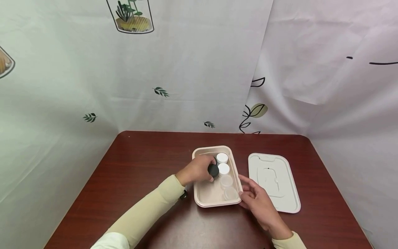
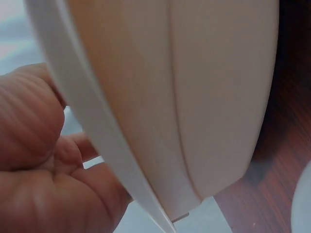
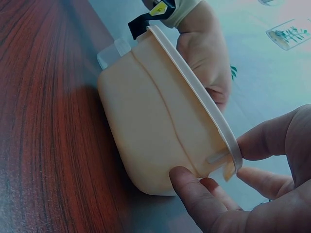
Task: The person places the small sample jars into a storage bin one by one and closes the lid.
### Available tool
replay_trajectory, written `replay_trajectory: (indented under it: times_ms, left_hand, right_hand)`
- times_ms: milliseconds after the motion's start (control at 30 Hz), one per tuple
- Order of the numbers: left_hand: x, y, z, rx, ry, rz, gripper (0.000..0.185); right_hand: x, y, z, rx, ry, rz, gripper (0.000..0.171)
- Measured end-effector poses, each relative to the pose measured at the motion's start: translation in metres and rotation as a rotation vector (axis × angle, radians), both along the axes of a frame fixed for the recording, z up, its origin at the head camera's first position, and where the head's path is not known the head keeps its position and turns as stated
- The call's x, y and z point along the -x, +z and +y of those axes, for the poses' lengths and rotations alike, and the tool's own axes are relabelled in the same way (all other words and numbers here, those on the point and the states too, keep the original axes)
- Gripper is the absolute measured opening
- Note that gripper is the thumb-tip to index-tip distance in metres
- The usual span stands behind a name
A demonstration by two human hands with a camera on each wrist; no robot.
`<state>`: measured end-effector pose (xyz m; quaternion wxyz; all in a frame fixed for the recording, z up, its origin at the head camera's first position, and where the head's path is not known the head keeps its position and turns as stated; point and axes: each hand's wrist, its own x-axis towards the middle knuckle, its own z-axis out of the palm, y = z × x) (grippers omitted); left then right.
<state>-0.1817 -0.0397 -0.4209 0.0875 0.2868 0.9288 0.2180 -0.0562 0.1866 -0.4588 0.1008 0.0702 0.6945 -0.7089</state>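
Note:
My left hand (image 1: 199, 168) reaches over the left rim into a beige rectangular plastic box (image 1: 199, 199) and grips a small jar with a black round lid (image 1: 213, 170). To its right, a row holds two white-lidded jars, the rear one (image 1: 222, 158) and the front one (image 1: 224, 169), then two clear round jars (image 1: 230, 193). At the near right corner my right hand (image 1: 256, 200) holds the box's edge, fingertips along the rim and outer wall. In the left wrist view the box wall (image 2: 218, 97) hides what that hand holds.
A white rectangular lid (image 1: 287, 193) lies on the dark red wooden table (image 1: 149, 155) to the right of the box. Printed white cloth (image 1: 192, 62) hangs behind the table and at both sides. A black wrist strap (image 3: 141, 22) shows on the left wrist.

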Motion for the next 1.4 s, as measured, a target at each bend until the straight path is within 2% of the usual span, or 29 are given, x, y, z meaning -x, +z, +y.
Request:
replay_trajectory:
  times_ms: [167,333,767,933,1000,1100,1233,1400]
  left_hand:
    - [-0.005,-0.002,0.004,0.088,0.008,0.067,0.051]
    - [-0.009,-0.004,0.005,0.137,0.007,0.124,0.052]
    - [-0.012,-0.004,0.002,0.122,-0.011,0.185,0.052]
    - [-0.011,-0.002,0.002,0.102,-0.009,0.159,0.052]
    - [-0.009,0.000,0.001,0.082,-0.002,0.131,0.051]
    - [-0.006,0.004,-0.003,0.006,0.028,0.048,0.050]
    - [-0.001,0.011,-0.013,-0.158,0.093,-0.069,0.048]
    - [0.001,0.024,-0.034,-0.360,0.167,-0.122,0.046]
  right_hand:
    - [0.000,0.000,0.000,0.000,0.002,0.000,0.060]
    - [0.000,0.000,-0.001,-0.001,0.002,0.000,0.059]
    - [0.000,0.000,-0.001,0.001,0.003,0.002,0.059]
    - [0.000,0.000,-0.001,0.000,0.003,0.001,0.059]
    - [0.000,0.000,-0.001,0.000,0.005,0.002,0.059]
    - [0.000,0.001,-0.001,-0.001,0.003,0.001,0.059]
    - [0.000,0.001,-0.001,0.007,-0.001,-0.005,0.060]
    - [-0.001,0.001,-0.002,0.011,-0.003,-0.004,0.060]
